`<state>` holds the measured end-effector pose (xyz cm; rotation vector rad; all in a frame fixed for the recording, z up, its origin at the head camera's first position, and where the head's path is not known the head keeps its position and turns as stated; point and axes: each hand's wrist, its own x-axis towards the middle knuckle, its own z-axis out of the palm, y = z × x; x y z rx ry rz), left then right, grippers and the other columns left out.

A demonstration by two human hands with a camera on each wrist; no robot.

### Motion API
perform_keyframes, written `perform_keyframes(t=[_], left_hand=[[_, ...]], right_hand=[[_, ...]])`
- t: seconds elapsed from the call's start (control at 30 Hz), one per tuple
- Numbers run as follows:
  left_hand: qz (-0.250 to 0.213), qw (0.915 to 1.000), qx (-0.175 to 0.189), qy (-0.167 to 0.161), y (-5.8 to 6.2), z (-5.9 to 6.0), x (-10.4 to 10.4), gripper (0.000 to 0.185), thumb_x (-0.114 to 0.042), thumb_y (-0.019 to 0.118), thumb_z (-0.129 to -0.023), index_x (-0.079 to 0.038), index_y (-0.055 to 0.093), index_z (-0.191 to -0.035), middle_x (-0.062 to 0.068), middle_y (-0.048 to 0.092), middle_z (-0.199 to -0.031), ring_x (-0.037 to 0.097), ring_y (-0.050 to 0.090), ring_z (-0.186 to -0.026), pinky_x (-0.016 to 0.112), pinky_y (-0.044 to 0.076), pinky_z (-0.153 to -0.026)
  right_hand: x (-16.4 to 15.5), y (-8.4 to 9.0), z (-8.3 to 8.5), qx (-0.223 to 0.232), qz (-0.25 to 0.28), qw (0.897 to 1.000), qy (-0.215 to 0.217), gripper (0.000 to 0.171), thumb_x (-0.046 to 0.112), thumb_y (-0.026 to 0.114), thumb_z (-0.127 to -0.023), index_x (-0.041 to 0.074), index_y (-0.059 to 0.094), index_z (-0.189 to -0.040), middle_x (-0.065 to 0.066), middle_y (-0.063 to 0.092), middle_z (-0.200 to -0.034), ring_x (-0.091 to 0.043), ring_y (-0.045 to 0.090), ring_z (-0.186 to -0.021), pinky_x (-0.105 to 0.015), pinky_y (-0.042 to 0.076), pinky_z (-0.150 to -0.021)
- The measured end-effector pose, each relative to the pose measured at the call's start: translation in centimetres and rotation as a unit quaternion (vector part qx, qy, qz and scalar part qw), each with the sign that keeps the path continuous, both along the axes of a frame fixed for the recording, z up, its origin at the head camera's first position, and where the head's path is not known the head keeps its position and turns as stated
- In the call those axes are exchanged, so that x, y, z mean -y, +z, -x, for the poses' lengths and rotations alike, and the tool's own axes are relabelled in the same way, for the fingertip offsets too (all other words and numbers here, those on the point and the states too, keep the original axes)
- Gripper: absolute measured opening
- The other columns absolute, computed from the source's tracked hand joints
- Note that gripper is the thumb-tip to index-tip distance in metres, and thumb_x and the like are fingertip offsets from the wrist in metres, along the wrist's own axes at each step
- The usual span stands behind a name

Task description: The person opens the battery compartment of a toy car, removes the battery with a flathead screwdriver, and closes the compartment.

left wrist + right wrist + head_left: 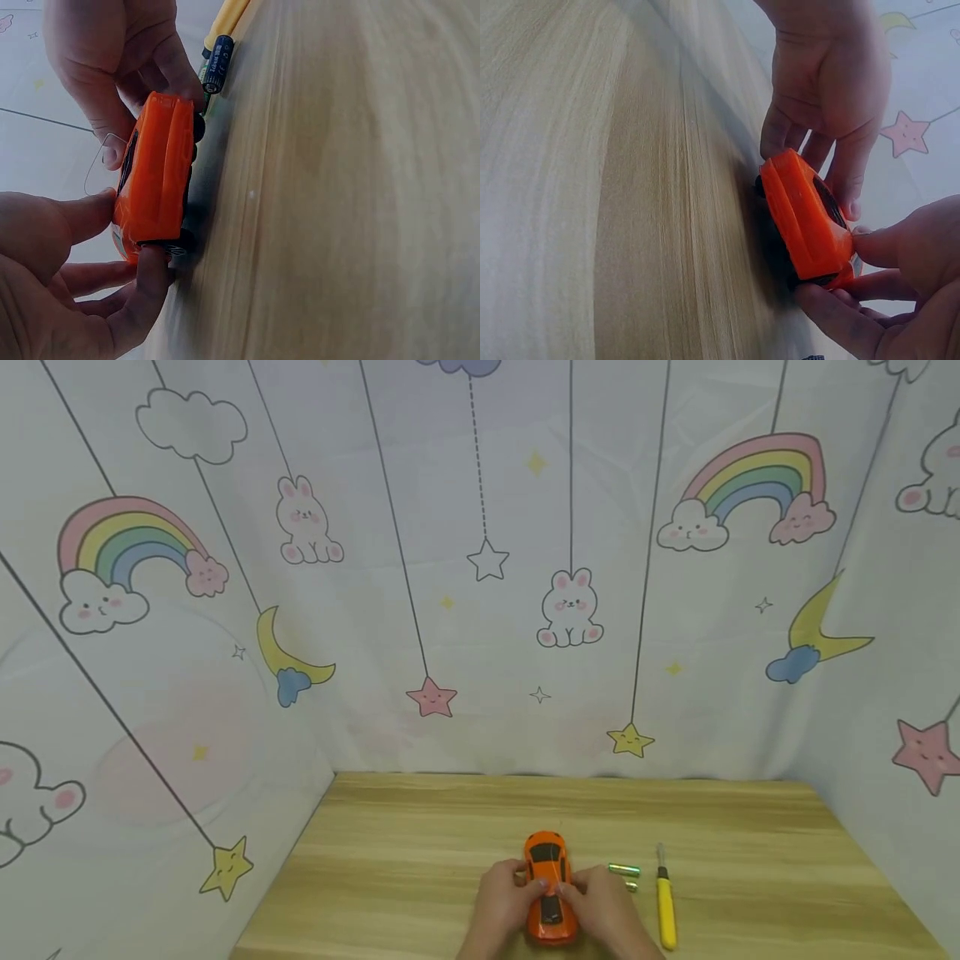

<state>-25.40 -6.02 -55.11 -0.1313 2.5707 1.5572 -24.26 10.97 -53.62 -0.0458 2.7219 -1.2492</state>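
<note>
An orange toy car (542,920) with dark windows points away from me, low in the head view. My left hand (499,902) grips its left side, with the thumb on top and fingers down by a wheel. From the other side my right hand (604,906) holds it, the thumb also on top. A thin bent wire (89,171) rises over the car between the two thumbs in the left wrist view. The car's wheels are close to the tabletop; whether they touch it I cannot tell.
Two small batteries (624,869) lie just right of my right hand, one partly hidden by it. Farther right is a yellow-handled screwdriver (666,910), its tip pointing away. Printed cloth walls (480,743) enclose the wooden table (420,827) at the back and sides.
</note>
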Motion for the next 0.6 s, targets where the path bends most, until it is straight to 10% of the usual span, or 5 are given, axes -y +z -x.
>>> perform_keyframes(t=[0.6], left_hand=[[-0.034, 0.9994, -0.002, 0.002, -0.9, -0.2, 0.4, 0.047, -0.03, 0.076, -0.092, 0.002, 0.064, -0.124, 0.008, 0.072, -0.1, 0.019, 0.069, -0.086, 0.038, 0.06, -0.068]], right_hand=[[-1.4, -0.7, 0.1, -0.017, 0.005, 1.0, -0.001, 0.031, 0.009, 0.064, -0.097, -0.007, 0.066, -0.123, -0.008, 0.072, -0.094, -0.016, 0.066, -0.079, -0.036, 0.057, -0.065]])
